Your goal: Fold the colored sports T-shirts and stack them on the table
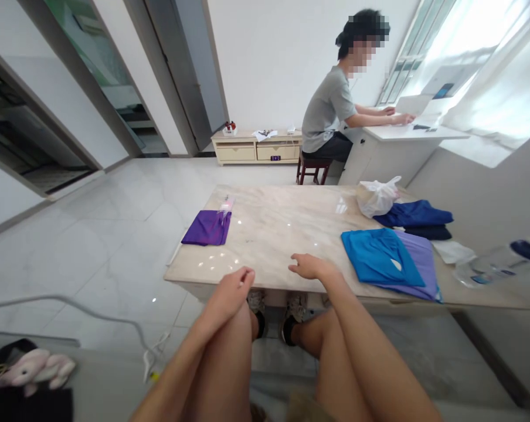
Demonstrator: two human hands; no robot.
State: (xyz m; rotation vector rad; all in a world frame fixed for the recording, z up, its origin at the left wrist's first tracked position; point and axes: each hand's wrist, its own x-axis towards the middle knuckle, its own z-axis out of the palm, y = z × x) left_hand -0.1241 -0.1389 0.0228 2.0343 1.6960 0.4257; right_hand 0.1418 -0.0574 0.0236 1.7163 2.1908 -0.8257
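My left hand (234,288) rests by my knee at the table's front edge, its fingers curled together with nothing visible in them. Over the front of the marble-topped table (274,220) is my right hand (309,267), fingers loosely apart and holding nothing. A folded purple cloth (207,227) lies at the table's left end, beyond my left hand. To the right of my right hand is a folded bright blue cloth (379,258), partly covering a folded lavender cloth (423,264). Both hands are apart from all the cloths.
Behind these lie a dark blue cloth (418,214) and a white plastic bag (378,196). A clear bottle (489,269) stands at the right. Beyond the table a person (329,108) sits at a white desk (388,146). A plush toy (38,369) lies lower left.
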